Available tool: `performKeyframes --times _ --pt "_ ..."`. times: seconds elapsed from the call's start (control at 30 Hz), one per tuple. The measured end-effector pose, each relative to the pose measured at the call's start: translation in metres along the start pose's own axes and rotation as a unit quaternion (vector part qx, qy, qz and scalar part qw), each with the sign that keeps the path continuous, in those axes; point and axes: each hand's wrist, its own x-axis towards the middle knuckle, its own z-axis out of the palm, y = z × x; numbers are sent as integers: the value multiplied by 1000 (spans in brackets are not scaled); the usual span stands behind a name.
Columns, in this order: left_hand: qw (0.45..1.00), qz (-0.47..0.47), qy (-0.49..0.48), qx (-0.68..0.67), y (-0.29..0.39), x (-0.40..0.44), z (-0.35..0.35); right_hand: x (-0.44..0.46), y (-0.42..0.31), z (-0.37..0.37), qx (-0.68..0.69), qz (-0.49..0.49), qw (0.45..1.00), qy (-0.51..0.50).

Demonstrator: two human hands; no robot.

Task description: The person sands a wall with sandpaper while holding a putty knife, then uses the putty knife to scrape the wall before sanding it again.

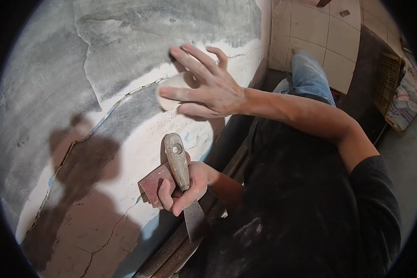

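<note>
A cracked plaster wall (125, 28) with grey and white patches fills the left of the head view. My right hand (206, 85), fingers spread, holds a pale round pad (164, 99) flat against the wall, beside a long crack. Part of the pad is hidden under the fingers. Lower down, my left hand (190, 185) is closed around a scraper (178, 162), its worn handle up and its metal blade pointing down. The same hand also has a folded reddish-brown sheet (155, 183), like sandpaper, close to the wall.
Dark wooden beams (171, 252) run along the foot of the wall. Pale floor tiles (310, 28) show at the top right. A yellow plastic crate (387, 85) stands at the far right with a striped sack (405, 104). Shadows fall on the lower wall.
</note>
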Motion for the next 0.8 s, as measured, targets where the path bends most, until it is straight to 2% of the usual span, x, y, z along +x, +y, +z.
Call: performKeyframes --times 0.13,0.23,0.37,0.53,0.7,0.8 --pt "1000 2 2 -11 0 1 -1 -5 -6 -1 23 16 1000 -10" --pt "998 -16 5 -68 1 -1 4 -15 1 -4 15 20 999 -33" --pt "1000 14 8 -10 -2 0 -3 26 -20 -15 35 30 999 -14" --pt "1000 7 -1 -26 2 2 1 -22 11 -1 -5 24 998 -52" --pt "1000 9 7 -4 6 3 3 19 -12 -16 22 23 999 -28" --pt "1000 14 23 4 4 3 4 5 5 5 -27 -9 999 -21"
